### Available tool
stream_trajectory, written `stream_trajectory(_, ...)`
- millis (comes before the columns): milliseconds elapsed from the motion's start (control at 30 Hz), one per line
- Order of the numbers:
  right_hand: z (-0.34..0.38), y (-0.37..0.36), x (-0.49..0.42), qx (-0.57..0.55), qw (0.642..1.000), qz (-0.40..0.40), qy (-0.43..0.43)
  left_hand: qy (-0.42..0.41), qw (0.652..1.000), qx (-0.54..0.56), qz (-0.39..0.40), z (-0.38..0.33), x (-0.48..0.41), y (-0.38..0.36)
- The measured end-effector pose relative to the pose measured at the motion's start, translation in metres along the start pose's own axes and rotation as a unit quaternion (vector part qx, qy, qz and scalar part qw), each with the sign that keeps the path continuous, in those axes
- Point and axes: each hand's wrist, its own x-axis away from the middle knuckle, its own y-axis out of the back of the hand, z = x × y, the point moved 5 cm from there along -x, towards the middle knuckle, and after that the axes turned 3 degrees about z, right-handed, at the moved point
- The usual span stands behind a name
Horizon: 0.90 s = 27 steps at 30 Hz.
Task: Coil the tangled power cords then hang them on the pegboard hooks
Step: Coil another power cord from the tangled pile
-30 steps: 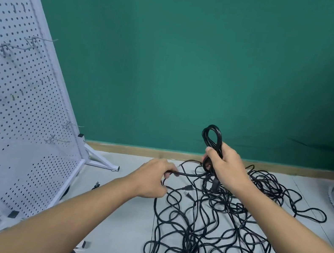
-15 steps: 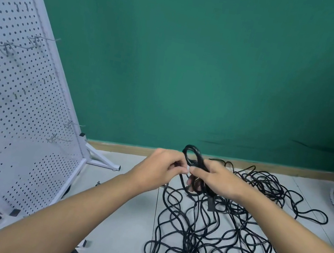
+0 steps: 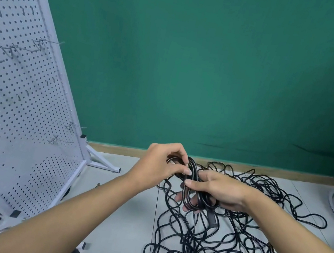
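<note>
Gripping black cord coil (image 3: 195, 176), right hand (image 3: 224, 190) curls fingers round it; left hand (image 3: 161, 167) pinches loop at coil top; both above tangled power cords (image 3: 230, 244) on floor (image 3: 125, 208).

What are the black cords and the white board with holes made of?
Cords: probably rubber or plastic jackets, smooth with a slight sheen, bending in soft loops. Pegboard: looks like white-painted metal, matte, with neat punched holes, though that is uncertain.
</note>
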Motion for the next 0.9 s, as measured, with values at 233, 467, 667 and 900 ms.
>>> stream_trajectory(233,0.005,-0.004,0.001,0.01,1.0,-0.012,0.01,-0.066,0.997,-0.031,-0.028,-0.007,0.004,-0.001)
stream_trajectory(467,0.016,-0.001,-0.006,0.171,0.979,-0.105,0.032,-0.096,0.984,-0.127,-0.083,-0.008,0.008,0.009)
stream_trajectory(667,0.022,0.022,0.003,0.28,0.939,-0.188,0.064,0.035,0.994,-0.058,-0.091,0.011,0.014,0.017)
stream_trajectory(900,0.013,0.024,-0.001,0.276,0.933,-0.212,0.086,0.109,0.984,0.139,-0.033,0.027,0.011,0.02)
